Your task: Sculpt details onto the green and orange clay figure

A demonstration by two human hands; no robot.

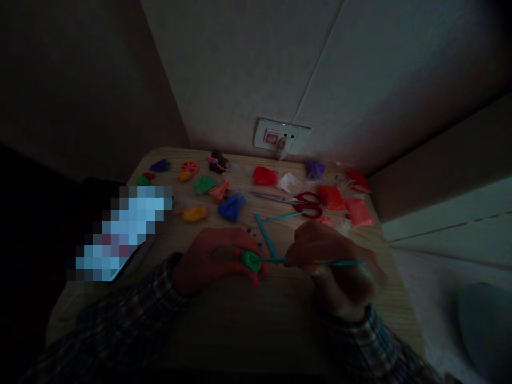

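My left hand [208, 261] curls its thumb and fingers around a small green clay figure [250, 262] with red bits sticking out at its sides. In my right hand [336, 261] is a thin blue clay modelling tool [344, 263], held like a pen, its tip against the green clay. Just beyond the hands, a flat blue modelling tool [265, 234] and a slimmer blue stick tool [288, 216] lie on the table. Several dark blue clay crumbs [260, 245] are scattered near the figure. The dim light hides finer detail.
Red-handled scissors [308, 198] lie behind the tools. Bagged clay surrounds them, including blue [232, 207], yellow [194, 214], red [264, 175] and orange [331, 197] pieces. A lit phone [124, 234] stands at the left. Behind the wooden table [240, 325] is a wall socket [280, 137].
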